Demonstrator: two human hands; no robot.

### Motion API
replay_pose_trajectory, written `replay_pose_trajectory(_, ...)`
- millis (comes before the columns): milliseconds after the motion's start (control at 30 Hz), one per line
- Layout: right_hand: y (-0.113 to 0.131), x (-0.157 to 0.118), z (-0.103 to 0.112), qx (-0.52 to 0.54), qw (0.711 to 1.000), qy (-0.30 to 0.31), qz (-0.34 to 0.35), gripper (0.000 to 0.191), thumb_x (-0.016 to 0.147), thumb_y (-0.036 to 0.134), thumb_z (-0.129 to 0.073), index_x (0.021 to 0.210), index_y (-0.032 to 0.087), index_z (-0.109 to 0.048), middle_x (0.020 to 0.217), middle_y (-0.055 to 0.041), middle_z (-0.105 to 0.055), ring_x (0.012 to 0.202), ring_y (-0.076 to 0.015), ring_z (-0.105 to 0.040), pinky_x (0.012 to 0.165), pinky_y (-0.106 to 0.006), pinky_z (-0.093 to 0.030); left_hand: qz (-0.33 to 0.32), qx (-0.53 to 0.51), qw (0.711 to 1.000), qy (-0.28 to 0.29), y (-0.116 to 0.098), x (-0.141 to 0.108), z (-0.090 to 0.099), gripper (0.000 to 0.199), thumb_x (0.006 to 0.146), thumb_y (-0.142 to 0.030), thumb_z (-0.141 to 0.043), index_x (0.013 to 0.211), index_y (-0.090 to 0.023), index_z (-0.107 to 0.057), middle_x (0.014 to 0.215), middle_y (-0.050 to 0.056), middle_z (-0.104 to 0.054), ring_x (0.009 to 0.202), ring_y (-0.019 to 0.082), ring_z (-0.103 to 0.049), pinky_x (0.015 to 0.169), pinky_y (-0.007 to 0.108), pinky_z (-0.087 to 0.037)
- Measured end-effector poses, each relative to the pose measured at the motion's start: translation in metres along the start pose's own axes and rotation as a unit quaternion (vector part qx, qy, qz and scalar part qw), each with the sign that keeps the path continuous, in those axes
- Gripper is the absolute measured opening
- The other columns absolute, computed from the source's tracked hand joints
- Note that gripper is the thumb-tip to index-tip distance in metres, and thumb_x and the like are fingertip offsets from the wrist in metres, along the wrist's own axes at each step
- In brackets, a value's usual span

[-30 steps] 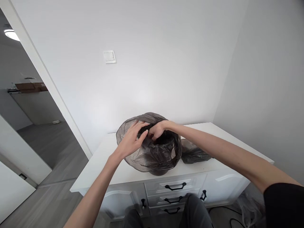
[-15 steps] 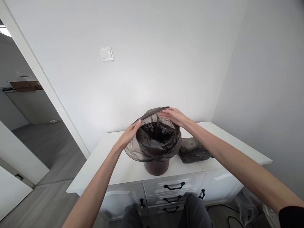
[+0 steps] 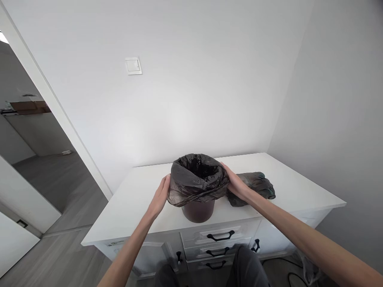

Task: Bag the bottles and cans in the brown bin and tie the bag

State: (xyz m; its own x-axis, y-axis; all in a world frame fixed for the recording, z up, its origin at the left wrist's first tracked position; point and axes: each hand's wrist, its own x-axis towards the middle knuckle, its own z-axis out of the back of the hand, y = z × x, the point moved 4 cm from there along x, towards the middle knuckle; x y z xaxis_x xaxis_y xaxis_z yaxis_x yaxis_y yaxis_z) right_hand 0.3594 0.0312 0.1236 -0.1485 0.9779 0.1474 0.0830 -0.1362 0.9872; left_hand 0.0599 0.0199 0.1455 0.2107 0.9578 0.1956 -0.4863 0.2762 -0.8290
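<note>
Left hand (image 3: 160, 196), flat, gripping nothing, touches the bag (image 3: 191, 186) over a bin (image 3: 198, 212); right hand (image 3: 235, 183), grip unclear, touches the opposite side, beside a crumpled bundle (image 3: 261, 185).

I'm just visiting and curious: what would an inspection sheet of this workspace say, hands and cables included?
Surface: white cabinet top, bearing the things below.
Job's things: dark bin, upright; dark plastic bag lining it, edge folded outside.
Clutter: bundled dark plastic right of the bin.
Hands: left hand at the bag's left side, fingers extended; right hand at its right, fingers partly hidden.
Cables: dark cable on the floor, lower right.
Surroundings: light switch; door frame at left.
</note>
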Motion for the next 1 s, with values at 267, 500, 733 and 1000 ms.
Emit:
replay_pose_trajectory(267,-0.049,-0.054,-0.006,0.014,0.995,0.076,-0.061,0.119,0.086,0.058,-0.079,0.168,0.036,0.005,0.168,-0.0126,-0.038,0.15,-0.0283,-0.044,0.125,-0.053,-0.034,-0.023,-0.027,0.997,0.065,0.019,-0.035,-0.033,0.106,0.09,-0.064,-0.064,0.169,-0.026,-0.003,0.168,0.017,-0.036,0.153,0.034,-0.039,0.121,0.049,-0.04)
replay_pose_trajectory(500,-0.063,-0.07,0.0,-0.308,0.94,0.142,0.033,0.066,0.09,0.042,-0.071,0.15,0.023,-0.048,0.148,-0.0152,-0.06,0.135,-0.0359,-0.058,0.114,-0.055,-0.047,-0.022,0.095,0.993,0.072,0.082,-0.028,-0.036,0.105,0.084,-0.062,-0.072,0.166,-0.028,-0.017,0.168,0.014,-0.038,0.152,0.034,-0.04,0.119,0.049,-0.041)
replay_pose_trajectory(733,-0.037,-0.096,0.01,-0.514,0.828,-0.094,0.204,0.041,0.099,0.033,-0.057,0.139,0.023,-0.051,0.119,-0.0123,-0.064,0.103,-0.028,-0.067,0.084,-0.042,-0.058,-0.005,0.289,0.957,0.011,0.16,-0.026,-0.016,0.091,0.089,-0.068,-0.059,0.161,-0.019,-0.033,0.165,0.018,-0.042,0.155,0.036,-0.036,0.122,0.049,-0.037)
replay_pose_trajectory(1000,-0.023,-0.093,-0.036,-0.606,0.737,0.059,0.293,0.018,0.105,0.028,-0.055,0.108,0.021,-0.071,0.102,-0.0095,-0.071,0.091,-0.0238,-0.069,0.081,-0.037,-0.054,0.051,0.418,0.902,-0.091,0.177,-0.015,-0.016,0.08,0.102,-0.066,-0.028,0.15,-0.006,-0.049,0.165,0.023,-0.039,0.159,0.044,-0.018,0.125,0.058,-0.024)
